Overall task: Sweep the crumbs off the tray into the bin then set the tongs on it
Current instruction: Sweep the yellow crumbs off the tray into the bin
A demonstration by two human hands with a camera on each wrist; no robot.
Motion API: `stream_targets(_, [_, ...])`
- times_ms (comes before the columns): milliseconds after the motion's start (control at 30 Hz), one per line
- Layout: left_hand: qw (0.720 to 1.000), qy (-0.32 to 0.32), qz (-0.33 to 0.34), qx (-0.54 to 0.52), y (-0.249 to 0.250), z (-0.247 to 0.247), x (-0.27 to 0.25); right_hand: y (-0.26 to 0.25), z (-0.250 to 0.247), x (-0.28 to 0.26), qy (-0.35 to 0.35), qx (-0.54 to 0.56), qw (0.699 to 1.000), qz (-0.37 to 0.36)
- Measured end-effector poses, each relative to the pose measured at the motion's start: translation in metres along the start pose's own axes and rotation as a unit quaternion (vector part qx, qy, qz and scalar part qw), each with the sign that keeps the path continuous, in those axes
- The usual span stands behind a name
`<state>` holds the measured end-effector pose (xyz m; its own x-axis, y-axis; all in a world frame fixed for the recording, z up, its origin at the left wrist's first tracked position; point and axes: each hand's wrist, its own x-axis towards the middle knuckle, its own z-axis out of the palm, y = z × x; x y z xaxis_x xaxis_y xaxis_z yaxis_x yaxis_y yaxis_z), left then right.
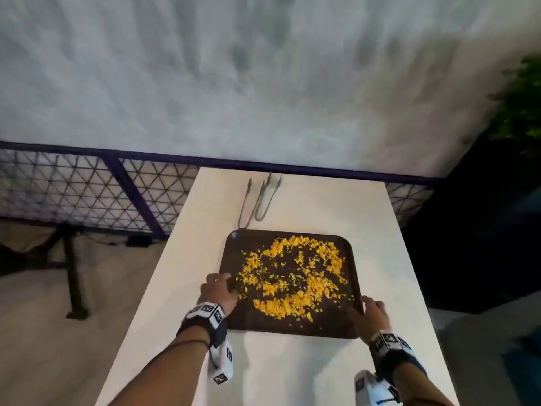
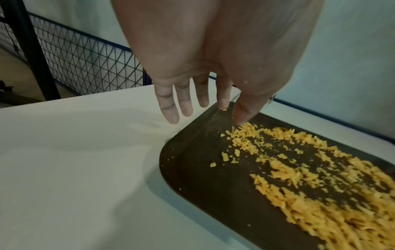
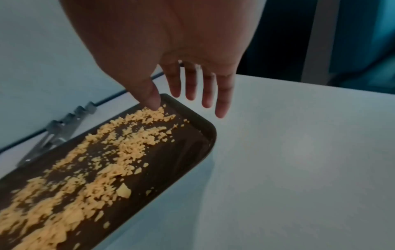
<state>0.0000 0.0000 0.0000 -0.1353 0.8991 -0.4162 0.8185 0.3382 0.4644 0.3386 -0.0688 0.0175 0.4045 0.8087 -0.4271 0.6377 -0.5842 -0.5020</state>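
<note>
One tray [image 1: 345,332], two tongs [image 1: 257,200] — seemingly — countless crumbs [image 1: 292,276], one table [image 1: 292,370].

I can read no text, label or number anywhere; the black-and-white marker squares on my wristbands [image 1: 208,313] hold only patterns.

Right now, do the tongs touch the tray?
Apart. In the head view a strip of white table shows between the tongs and the far rim of the tray.
</note>
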Motion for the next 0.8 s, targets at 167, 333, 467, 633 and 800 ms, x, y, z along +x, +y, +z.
stream_targets(167, [0.999, -0.017, -0.045, 0.011, -0.014, 0.01, 0.034, -0.001, 0.022, 0.033, -0.021, -0.034, 0.997, 0.062])
stream_targets(333, [0.997, -0.025, -0.075, 0.009, -0.023, 0.015, 0.048, 0.003, 0.028, 0.051, -0.024, -0.05, 0.993, 0.106])
stream_targets(467, [0.996, -0.03, -0.079, 0.008, -0.027, 0.013, 0.056, 0.01, 0.03, 0.065, -0.036, -0.061, 0.991, 0.114])
stream_targets(633, [0.995, -0.018, -0.093, -0.026, -0.031, 0.01, 0.057, 0.014, 0.023, 0.069, -0.038, -0.093, 0.988, 0.116])
stream_targets(800, [0.998, 0.001, -0.053, -0.034, -0.03, 0.002, 0.044, 0.018, 0.007, 0.051, -0.026, -0.071, 0.991, 0.108])
